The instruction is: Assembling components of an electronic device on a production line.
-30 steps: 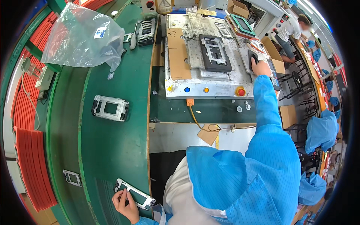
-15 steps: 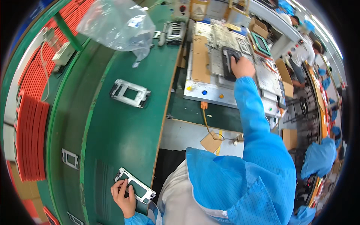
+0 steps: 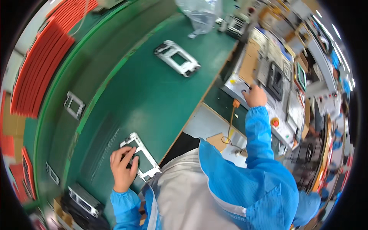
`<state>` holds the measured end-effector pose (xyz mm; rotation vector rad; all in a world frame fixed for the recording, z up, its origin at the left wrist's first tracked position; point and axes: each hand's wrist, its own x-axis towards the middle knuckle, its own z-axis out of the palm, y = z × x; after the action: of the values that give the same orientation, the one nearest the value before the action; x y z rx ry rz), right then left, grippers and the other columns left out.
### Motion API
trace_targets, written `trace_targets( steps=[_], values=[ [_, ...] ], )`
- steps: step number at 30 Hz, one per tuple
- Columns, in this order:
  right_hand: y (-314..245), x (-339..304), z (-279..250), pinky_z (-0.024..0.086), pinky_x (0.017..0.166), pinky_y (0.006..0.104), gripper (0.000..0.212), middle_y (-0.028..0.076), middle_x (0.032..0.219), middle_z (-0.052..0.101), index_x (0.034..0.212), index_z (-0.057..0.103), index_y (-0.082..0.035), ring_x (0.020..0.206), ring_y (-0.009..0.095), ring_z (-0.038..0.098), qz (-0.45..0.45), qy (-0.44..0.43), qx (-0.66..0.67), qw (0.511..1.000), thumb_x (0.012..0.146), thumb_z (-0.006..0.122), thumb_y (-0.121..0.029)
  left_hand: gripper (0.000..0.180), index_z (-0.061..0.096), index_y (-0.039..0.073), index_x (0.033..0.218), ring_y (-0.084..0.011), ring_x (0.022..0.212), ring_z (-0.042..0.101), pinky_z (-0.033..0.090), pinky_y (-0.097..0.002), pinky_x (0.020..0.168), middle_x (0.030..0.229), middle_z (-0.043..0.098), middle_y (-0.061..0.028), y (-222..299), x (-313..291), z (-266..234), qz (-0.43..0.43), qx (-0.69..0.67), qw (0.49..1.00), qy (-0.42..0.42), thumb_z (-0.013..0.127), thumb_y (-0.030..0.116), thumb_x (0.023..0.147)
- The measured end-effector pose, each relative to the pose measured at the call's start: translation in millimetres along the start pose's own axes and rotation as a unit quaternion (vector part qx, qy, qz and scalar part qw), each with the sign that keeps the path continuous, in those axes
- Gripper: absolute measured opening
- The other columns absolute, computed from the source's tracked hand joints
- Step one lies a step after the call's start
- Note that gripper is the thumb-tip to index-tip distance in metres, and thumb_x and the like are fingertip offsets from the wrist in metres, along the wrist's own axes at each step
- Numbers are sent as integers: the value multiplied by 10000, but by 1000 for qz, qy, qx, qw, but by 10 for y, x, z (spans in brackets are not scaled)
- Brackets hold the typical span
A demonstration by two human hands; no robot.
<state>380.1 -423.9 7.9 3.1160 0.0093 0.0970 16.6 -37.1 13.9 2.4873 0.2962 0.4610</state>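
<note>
My left hand (image 3: 124, 168) lies over the left side of a white phone frame (image 3: 155, 167), its thumb and bent fingers gripping the edge. The frame has a large rectangular opening and rests at the near edge of the green bench. My right hand (image 3: 256, 96) is stretched forward over the front edge of a metal machine (image 3: 269, 111). Its fingers are closed beside a thin dark thing, too small to make out. Close by, a blue button shows. A black fixture plate (image 3: 275, 80) lies on the machine, apart from that hand.
Another white frame (image 3: 177, 58) lies farther up the green bench (image 3: 153, 103). More frames, one a white frame (image 3: 74, 105), lie in the channel at left. Stacked red trays (image 3: 40, 69) stand beyond. A clear plastic bag (image 3: 199, 15) and an orange plug (image 3: 236, 103) are also present.
My right hand has left the black fixture plate and come back to the machine's front edge. My left hand stays on the white phone frame. The whole view has turned leftward.
</note>
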Motion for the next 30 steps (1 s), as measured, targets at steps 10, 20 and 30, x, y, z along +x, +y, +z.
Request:
trace_targets(
  steps=[10, 20, 30],
  values=[
    [-1806, -912, -860, 431, 689, 319, 401, 93, 776, 554, 922, 697, 22, 740, 170, 560, -424, 13, 533, 733, 1080, 407, -206, 273, 755, 91, 1024, -242, 848, 616, 500, -379, 756, 1002, 668, -46, -108, -40, 6, 15, -9, 998, 56, 760, 17, 761],
    [-3120, -1316, -615, 578, 683, 270, 132, 117, 819, 737, 949, 743, 62, 743, 159, 710, -415, -282, 549, 668, 925, 717, -65, 272, 741, 99, 1065, -268, 966, 635, 489, -399, 814, 1084, 666, -55, -378, -125, -188, 5, 27, 992, 120, 767, 116, 794],
    [-3647, -1222, -73, 598, 804, 297, 190, 163, 982, 737, 1082, 704, 85, 881, 199, 726, -401, -415, 556, 598, 935, 699, -35, 604, 567, 139, 1396, -382, 1411, 388, 307, -552, 1135, 1488, 452, -165, -517, 217, -165, -88, 76, 992, 44, 707, 370, 856]
  ],
)
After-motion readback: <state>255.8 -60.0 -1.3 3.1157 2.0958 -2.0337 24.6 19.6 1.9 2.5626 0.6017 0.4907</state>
